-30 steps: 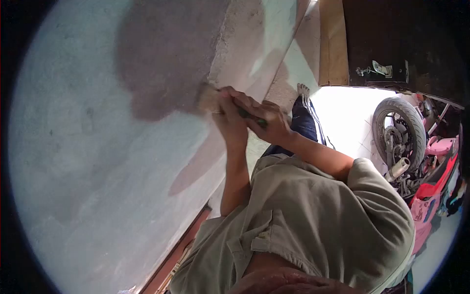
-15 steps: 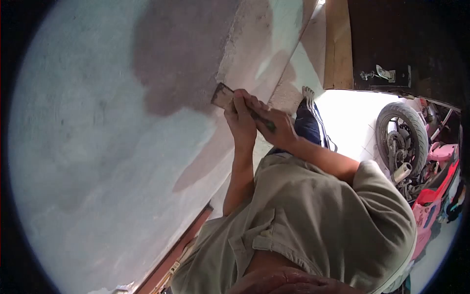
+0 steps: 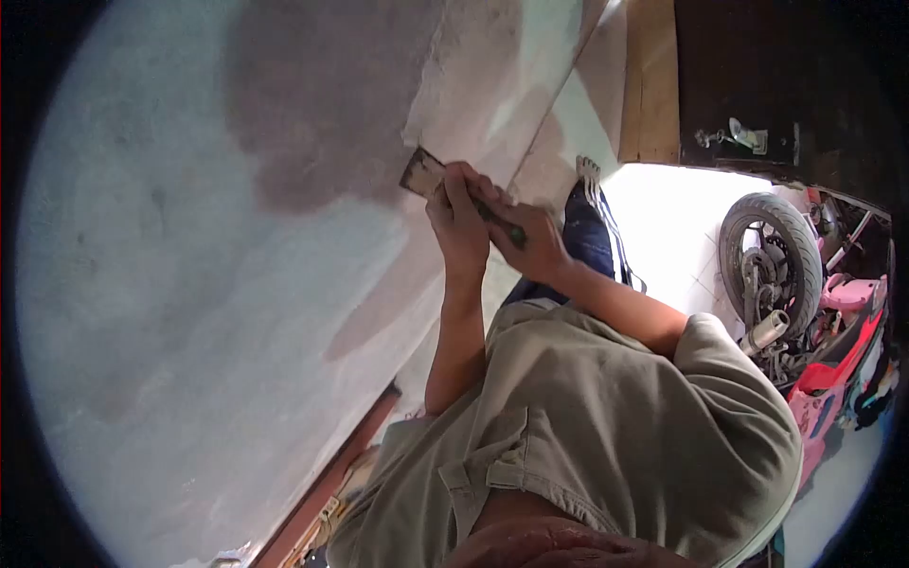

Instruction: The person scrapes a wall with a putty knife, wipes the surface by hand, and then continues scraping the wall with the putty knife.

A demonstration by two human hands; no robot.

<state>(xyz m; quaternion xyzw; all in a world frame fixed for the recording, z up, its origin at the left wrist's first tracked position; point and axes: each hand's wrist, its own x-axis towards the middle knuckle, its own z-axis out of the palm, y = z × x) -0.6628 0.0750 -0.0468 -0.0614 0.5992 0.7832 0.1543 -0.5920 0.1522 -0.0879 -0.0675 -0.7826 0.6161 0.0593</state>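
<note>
A scraper (image 3: pixel 418 176), with a broad flat blade and a green-tipped handle, has its blade at the pale wall (image 3: pixel 189 312). My right hand (image 3: pixel 532 237) is wrapped round the handle, whose green end shows by the palm. Closer to the blade, my left hand (image 3: pixel 458 227) grips the same tool, its fingers meeting those of the right. Just above the blade runs a ragged edge between the smooth grey surface and a rougher, paler strip (image 3: pixel 469 85). Where exactly the blade's edge touches is too small to tell.
On the right stands a motorcycle wheel (image 3: pixel 772 260) beside pink and red bodywork (image 3: pixel 819 407). A dark door (image 3: pixel 776 85) with a metal latch is at upper right. My foot (image 3: pixel 589 170) is near the wall's base. A reddish-brown strip (image 3: pixel 331 483) lies lower left.
Both hands and the scraper have shifted slightly left and up in the view. The shadow on the wall has moved left, and the whole view has shifted a little. The grip looks unchanged.
</note>
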